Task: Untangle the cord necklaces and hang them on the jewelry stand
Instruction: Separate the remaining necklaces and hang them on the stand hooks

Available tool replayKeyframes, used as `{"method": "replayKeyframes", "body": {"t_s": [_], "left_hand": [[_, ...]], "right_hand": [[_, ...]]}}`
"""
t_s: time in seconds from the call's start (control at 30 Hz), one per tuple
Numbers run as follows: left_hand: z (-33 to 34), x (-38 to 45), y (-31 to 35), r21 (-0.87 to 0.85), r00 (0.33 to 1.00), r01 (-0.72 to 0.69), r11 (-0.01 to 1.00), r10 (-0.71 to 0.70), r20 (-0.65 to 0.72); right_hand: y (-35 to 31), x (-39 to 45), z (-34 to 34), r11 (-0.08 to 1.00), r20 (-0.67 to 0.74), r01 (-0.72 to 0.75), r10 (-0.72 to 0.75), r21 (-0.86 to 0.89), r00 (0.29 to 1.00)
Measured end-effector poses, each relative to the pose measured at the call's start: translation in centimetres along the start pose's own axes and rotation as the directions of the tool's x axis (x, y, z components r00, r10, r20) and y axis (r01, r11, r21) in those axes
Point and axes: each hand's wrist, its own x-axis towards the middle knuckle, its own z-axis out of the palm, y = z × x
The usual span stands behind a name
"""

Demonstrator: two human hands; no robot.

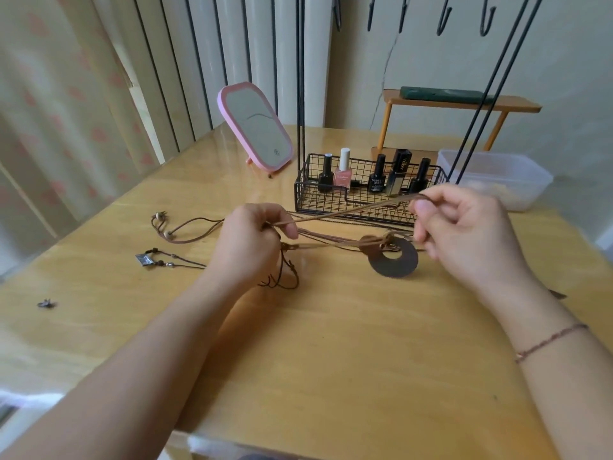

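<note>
Untangling is underway: the left hand pinches the knotted brown cord necklaces, the right hand pinches one tan strand taut. Next, probably draw it free rightward.

Both hands pinch brown cord (taut).

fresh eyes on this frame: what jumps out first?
Centre frame, the left hand and right hand pinch a tan cord stretched taut between them above the glossy yellow wooden table. Just below it lies a flat dark brown ring-shaped pendant amid tangled brown cords. Behind stand a pink-framed tabletop mirror and a black wire basket of nail polish bottles.
</note>
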Motion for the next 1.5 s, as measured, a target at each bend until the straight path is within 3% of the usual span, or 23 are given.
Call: {"method": "replayKeyframes", "body": {"t_s": [0.03, 0.1, 0.17, 0.23, 0.33, 0.43, 0.47, 0.53, 0.63, 0.7, 0.87, 1.1, 1.23, 1.5], "left_hand": [[0.2, 0.0, 0.0, -0.006, 1.000, -0.014, 1.000, 0.014, 0.002], [0.8, -0.4, 0.1, -0.049, 0.996, -0.081, 0.995, 0.083, 0.036], [1.3, -1.1, 0.6, -0.151, 0.978, -0.188, 0.971, 0.199, 0.062], [1.4, -1.9, 1.4, -0.199, 0.922, -0.383, 0.902, 0.388, -0.014], [1.4, -2.3, 1.8, -0.083, 0.718, -0.691, 0.718, 0.668, -0.193], [1.5, -2.3, 1.5, 0.019, 0.594, -0.791, 0.611, 0.776, -0.212], [1.6, -2.3, 1.4, 0.050, 0.593, -0.790, 0.611, 0.782, -0.191], [1.9, -2.3, 1.4, 0.056, 0.662, -0.735, 0.676, 0.733, -0.153], [2.2, -2.6, 1.9, -0.097, 0.788, -0.615, 0.782, 0.616, -0.031], [2.3, -2.7, 2.1, -0.215, 0.819, -0.542, 0.812, 0.568, 0.079], [2.7, -3.0, 2.4, -0.552, 0.824, -0.312, 0.773, 0.510, 0.248], [3.0, -3.0, 2.8, -0.657, 0.782, -0.143, 0.740, 0.491, 0.383], [3.1, -2.9, 2.7, -0.661, 0.772, -0.074, 0.747, 0.462, 0.435], [3.5, -2.5, 1.5, -0.333, 0.817, -0.240, 0.912, 0.374, 0.438]], "right_hand": [[-0.5, -0.1, 0.3, 0.972, 0.092, -0.055, 0.035, 0.226, 0.995], [-1.6, -0.6, 1.0, 0.765, 0.255, -0.188, 0.032, 0.616, 0.966], [-2.7, -0.8, 1.5, 0.531, 0.320, -0.274, 0.005, 0.802, 0.947], [-3.2, -0.8, 1.7, 0.372, 0.344, -0.314, -0.014, 0.873, 0.939], [-3.4, -0.8, 1.8, 0.245, 0.362, -0.340, -0.048, 0.908, 0.931], [-3.4, -0.9, 1.8, 0.167, 0.356, -0.341, -0.072, 0.925, 0.932], [-3.5, -0.9, 1.8, 0.151, 0.353, -0.339, -0.080, 0.929, 0.932], [-3.6, -0.9, 1.8, 0.126, 0.354, -0.341, -0.100, 0.931, 0.930], [-3.4, -1.0, 2.0, 0.094, 0.368, -0.358, -0.139, 0.929, 0.919], [-3.4, -1.0, 2.2, 0.077, 0.370, -0.362, -0.157, 0.929, 0.916], [-3.4, -1.1, 2.4, 0.006, 0.338, -0.341, -0.158, 0.940, 0.928], [-3.3, -1.1, 2.8, -0.040, 0.310, -0.319, -0.154, 0.947, 0.938], [-3.4, -1.4, 3.3, -0.014, 0.303, -0.311, -0.191, 0.950, 0.934], [-2.5, 0.3, -1.1, -0.019, 0.191, -0.208, -0.319, 0.978, 0.928]]}}
